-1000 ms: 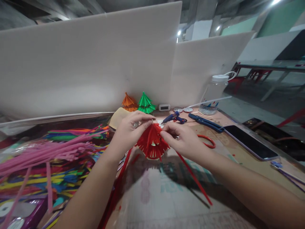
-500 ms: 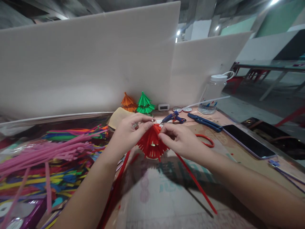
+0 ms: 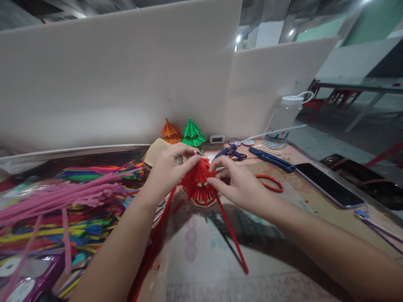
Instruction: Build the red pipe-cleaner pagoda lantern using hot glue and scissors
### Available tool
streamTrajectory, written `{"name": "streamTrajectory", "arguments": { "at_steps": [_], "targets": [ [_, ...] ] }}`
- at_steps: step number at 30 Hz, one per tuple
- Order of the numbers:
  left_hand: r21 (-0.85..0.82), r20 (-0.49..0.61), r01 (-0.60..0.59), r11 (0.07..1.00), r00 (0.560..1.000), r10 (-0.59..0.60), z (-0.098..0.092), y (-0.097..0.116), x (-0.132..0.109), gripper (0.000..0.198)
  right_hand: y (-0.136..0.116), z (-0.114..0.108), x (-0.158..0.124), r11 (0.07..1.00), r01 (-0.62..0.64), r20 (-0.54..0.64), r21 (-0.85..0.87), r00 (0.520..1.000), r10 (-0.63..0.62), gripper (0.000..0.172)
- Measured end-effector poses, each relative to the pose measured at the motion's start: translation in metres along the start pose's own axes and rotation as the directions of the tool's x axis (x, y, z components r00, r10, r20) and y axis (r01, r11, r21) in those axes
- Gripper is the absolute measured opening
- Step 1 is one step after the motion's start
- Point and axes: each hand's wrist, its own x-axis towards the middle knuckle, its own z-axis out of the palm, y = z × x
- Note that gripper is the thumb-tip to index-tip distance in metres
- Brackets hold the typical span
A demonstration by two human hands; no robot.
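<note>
A red pipe-cleaner tree [image 3: 203, 191] with folded, fringed tiers is between my hands above the table. My left hand [image 3: 176, 165] pinches it at the top, where the pale tip of a stick pokes out between thumb and forefinger. On its right side, my right hand [image 3: 231, 178] has thumb and fingertips closed on a red pipe cleaner [image 3: 231, 235], whose loose end hangs down toward me. Behind stand two finished-looking small trees, one orange [image 3: 170, 132] and one green [image 3: 191, 134].
Pink pipe cleaners [image 3: 63, 201] and many other colours pile up at left, beside a purple box [image 3: 47, 272]. To the right are a blue glue gun [image 3: 228, 152], a dark blue cutting tool [image 3: 270, 159], a phone [image 3: 329, 185] and a bottle [image 3: 281, 121]. White boards [image 3: 126, 84] rise behind.
The loose end of the red pipe cleaner has swung left and inward. The red tree has turned and tilted slightly, its top moving left with my left hand.
</note>
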Motion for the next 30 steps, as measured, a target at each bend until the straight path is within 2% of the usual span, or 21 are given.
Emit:
{"name": "streamTrajectory", "arguments": {
  "at_steps": [4, 7, 9, 12, 18, 24, 30],
  "targets": [
    [-0.033, -0.011, 0.037, 0.999, 0.999, -0.037, 0.0, -0.003, 0.002, 0.017, -0.003, 0.001, -0.003, 0.932, -0.113, 0.078, 0.344, 0.993, 0.091, 0.019],
    [-0.054, -0.001, 0.047, 0.997, 0.999, -0.047, 0.0, -0.004, 0.003, 0.017, -0.003, 0.005, -0.01, 0.831, -0.276, 0.157, 0.482, 0.961, 0.228, 0.03],
    [-0.055, 0.006, 0.04, 0.998, 0.999, -0.04, -0.001, -0.003, 0.003, 0.017, -0.001, 0.01, -0.017, 0.772, -0.343, 0.213, 0.536, 0.939, 0.27, 0.038],
    [-0.046, 0.006, 0.023, 0.999, 1.0, -0.023, -0.001, -0.003, 0.003, 0.017, 0.004, 0.019, -0.025, 0.735, -0.377, 0.243, 0.564, 0.926, 0.289, 0.043],
    [-0.034, -0.006, 0.006, 0.999, 1.0, -0.006, 0.0, -0.001, 0.002, 0.014, 0.012, 0.032, -0.028, 0.705, -0.38, 0.169, 0.599, 0.92, 0.353, 0.044],
    [-0.027, 0.002, -0.023, 0.999, 1.0, 0.023, 0.0, 0.001, 0.003, 0.013, 0.017, 0.037, -0.025, 0.682, -0.433, 0.206, 0.589, 0.897, 0.391, 0.046],
    [-0.033, 0.023, -0.074, 0.997, 0.997, 0.074, -0.003, 0.001, 0.002, 0.019, 0.015, 0.038, -0.025, 0.637, -0.431, 0.17, 0.639, 0.887, 0.429, 0.047]
  ]
}}
